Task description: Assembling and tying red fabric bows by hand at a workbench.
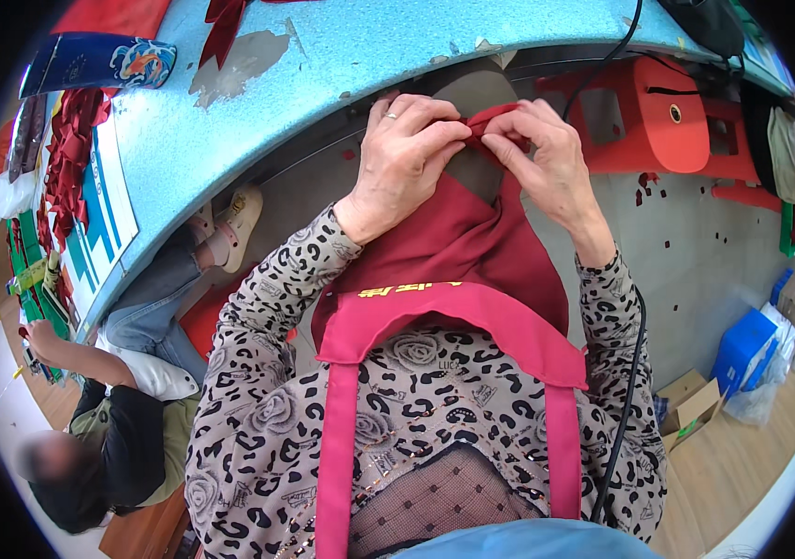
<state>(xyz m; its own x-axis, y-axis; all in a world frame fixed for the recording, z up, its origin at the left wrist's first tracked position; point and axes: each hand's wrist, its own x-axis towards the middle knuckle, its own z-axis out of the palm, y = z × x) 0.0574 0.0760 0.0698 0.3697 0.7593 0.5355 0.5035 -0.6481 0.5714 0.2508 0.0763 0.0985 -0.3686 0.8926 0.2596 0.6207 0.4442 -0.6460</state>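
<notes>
Left hand (pixel 404 154) & right hand (pixel 547 154) both pinching thin red ribbon strip (pixel 488 118) at blue speckled table (pixel 342 65) edge. Dark blue rectangular packet w/ orange fish print (pixel 99 61) top left; blue plastic box (pixel 744 349) on floor, right.

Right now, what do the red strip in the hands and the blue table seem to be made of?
The red strip, pinched by the left hand and right hand, looks like thin woven ribbon or cloth: it folds softly. The blue table looks like a hard painted or coated board, speckled, with chipped patches showing grey beneath.
</notes>
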